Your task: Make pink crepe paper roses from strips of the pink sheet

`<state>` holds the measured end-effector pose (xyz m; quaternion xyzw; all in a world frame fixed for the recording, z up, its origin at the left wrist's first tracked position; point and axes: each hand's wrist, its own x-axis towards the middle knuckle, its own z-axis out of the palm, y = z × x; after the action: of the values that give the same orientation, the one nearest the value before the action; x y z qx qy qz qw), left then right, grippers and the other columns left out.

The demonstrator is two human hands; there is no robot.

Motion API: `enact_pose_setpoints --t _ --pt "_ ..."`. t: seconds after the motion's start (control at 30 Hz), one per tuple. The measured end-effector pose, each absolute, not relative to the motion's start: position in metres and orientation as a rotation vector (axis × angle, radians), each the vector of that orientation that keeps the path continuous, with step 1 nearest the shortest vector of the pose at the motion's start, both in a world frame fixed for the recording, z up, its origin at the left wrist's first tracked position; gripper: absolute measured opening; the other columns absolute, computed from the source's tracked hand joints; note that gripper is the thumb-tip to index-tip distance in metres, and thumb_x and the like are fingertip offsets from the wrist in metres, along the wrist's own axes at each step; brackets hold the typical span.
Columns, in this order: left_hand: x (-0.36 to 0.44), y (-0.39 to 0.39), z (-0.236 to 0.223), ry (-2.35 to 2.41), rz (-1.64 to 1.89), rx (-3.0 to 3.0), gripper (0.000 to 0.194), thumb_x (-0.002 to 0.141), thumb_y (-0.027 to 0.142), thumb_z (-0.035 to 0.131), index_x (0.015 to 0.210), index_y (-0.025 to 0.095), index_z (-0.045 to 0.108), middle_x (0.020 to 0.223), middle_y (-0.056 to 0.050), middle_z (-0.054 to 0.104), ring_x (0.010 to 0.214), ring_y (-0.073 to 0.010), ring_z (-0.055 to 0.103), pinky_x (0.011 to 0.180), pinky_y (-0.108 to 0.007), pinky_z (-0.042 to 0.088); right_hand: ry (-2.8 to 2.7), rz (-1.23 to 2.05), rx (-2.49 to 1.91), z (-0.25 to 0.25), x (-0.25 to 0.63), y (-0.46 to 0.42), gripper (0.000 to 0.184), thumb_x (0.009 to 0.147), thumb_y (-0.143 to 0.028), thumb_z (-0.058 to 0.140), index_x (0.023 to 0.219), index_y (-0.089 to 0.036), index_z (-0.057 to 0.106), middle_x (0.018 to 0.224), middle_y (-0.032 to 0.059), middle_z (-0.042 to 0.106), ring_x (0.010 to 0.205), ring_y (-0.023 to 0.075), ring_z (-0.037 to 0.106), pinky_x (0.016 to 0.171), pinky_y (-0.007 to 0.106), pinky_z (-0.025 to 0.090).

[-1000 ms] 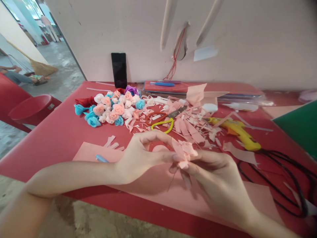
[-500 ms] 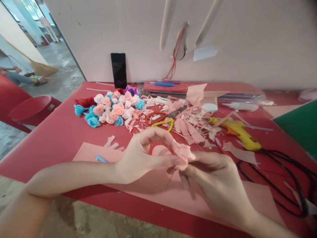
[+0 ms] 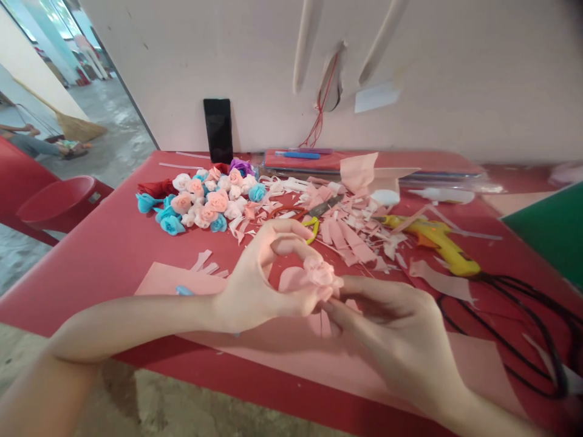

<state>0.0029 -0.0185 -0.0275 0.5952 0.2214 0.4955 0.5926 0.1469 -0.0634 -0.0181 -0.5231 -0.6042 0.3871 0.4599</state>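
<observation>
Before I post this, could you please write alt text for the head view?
A left hand and a right hand hold a pink paper rose above a red table. Beyond lie clustered pink, white and blue paper roses, scissors among paper scraps, and a yellow glue gun; a black phone stands behind.

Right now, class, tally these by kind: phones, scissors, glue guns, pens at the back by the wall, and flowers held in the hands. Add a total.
Phone: 1
Scissors: 1
Glue gun: 1
Pens at the back: 2, a blue pen and a purple pen
Held flower: 1, pink
Total: 6
</observation>
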Motion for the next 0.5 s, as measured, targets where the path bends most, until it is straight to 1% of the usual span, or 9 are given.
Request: enact_pose_setpoints --t 0.1,0.2,0.27,0.37,0.43,0.5 --pt "0.002 -0.016 -0.026 0.533 1.123 1.450 0.039 0.063 0.008 0.061 0.094 0.021 0.040 0.068 0.006 0.053 0.066 -0.0109 0.057 0.072 -0.030 0.048 -1.491 0.979 -1.336 -0.012 0.146 -0.065 0.020 0.073 -0.029 0.064 0.056 -0.020 0.063 0.050 -0.0006 0.059 0.044 0.0098 0.049 0.040 0.019 0.041" --pt "-0.001 -0.011 -0.025 0.487 1.090 1.499 0.042 0.061 0.006 0.060 0.095 0.021 0.040 0.067 0.007 0.052 0.068 -0.0114 0.056 0.073 -0.030 0.047 -1.442 1.061 -1.340 -0.010 0.147 -0.065 0.019 0.074 -0.028 0.064 0.057 -0.020 0.063 0.045 -0.0023 0.055 0.038 0.0070 0.041 0.034 0.017 0.033" --pt "-0.002 -0.009 -0.025 0.446 1.068 1.531 0.043 0.061 0.005 0.060 0.096 0.021 0.039 0.068 0.006 0.053 0.069 -0.0115 0.056 0.073 -0.030 0.046 -1.441 1.109 -1.296 -0.012 0.149 -0.064 0.015 0.072 -0.029 0.066 0.059 -0.021 0.064 0.043 -0.0034 0.053 0.035 0.0059 0.036 0.029 0.017 0.028" --pt "-0.002 -0.008 -0.023 0.455 1.092 1.568 0.041 0.062 0.006 0.059 0.094 0.021 0.039 0.065 0.006 0.054 0.069 -0.0122 0.056 0.072 -0.030 0.044 -1.440 1.150 -1.236 -0.017 0.153 -0.060 0.012 0.067 -0.030 0.070 0.060 -0.021 0.065 0.043 -0.0043 0.052 0.032 0.0055 0.035 0.026 0.017 0.026" --pt "-0.001 -0.009 -0.023 0.483 1.143 1.568 0.038 0.063 0.007 0.059 0.093 0.021 0.039 0.063 0.006 0.052 0.069 -0.0125 0.056 0.071 -0.030 0.045 -1.416 1.149 -1.233 -0.018 0.153 -0.059 0.011 0.067 -0.029 0.071 0.062 -0.021 0.065 0.045 -0.0043 0.055 0.034 0.0057 0.039 0.027 0.016 0.028" --pt "0.000 -0.011 -0.024 0.487 1.204 1.542 0.035 0.063 0.007 0.058 0.091 0.021 0.041 0.066 0.006 0.052 0.067 -0.0113 0.055 0.068 -0.028 0.045 -1.408 1.118 -1.237 -0.017 0.152 -0.059 0.010 0.064 -0.027 0.073 0.063 -0.021 0.066 0.050 -0.0030 0.060 0.040 0.0075 0.048 0.033 0.016 0.037"
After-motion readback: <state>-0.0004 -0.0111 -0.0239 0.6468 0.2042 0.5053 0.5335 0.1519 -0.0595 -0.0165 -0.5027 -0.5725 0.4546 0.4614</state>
